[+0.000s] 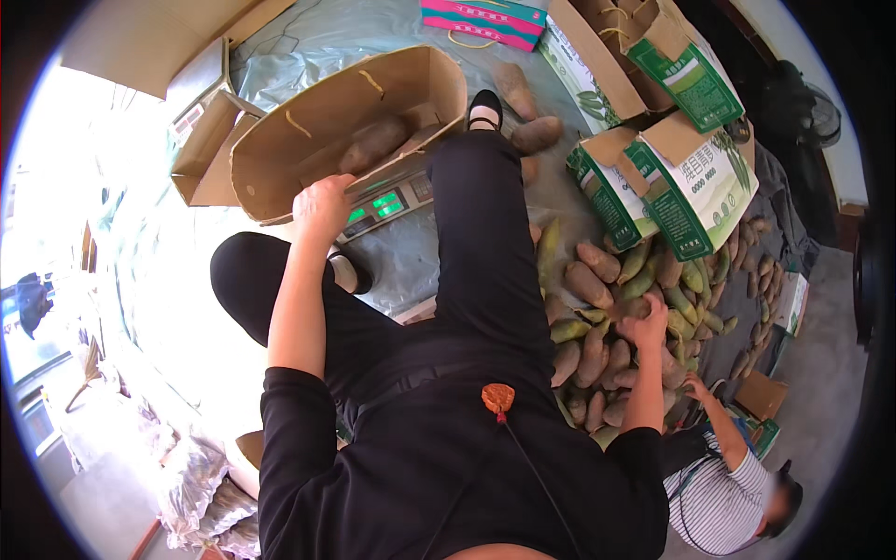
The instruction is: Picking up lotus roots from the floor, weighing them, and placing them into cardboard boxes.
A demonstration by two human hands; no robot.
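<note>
My left hand (322, 207) is closed over the near rim of an open cardboard box (257, 168) with rope handles. Inside the box lie dirt-coated radishes (371, 145). The box rests on a digital scale (392, 207) with a lit green display, partly hidden by the box. At my right, my right hand (644, 325) reaches into a large heap of radishes (590, 285), some green, some brown with dirt. Its fingers curl around one brown radish (631, 308), mostly covered by the hand.
Green-and-white cartons (695, 191) stand beyond the heap, with a pink-and-teal box (483, 23) at the back. Loose radishes (537, 135) lie by my right foot. Another person (723, 485) reaches to the heap at lower right. Plastic bags (201, 481) sit at lower left.
</note>
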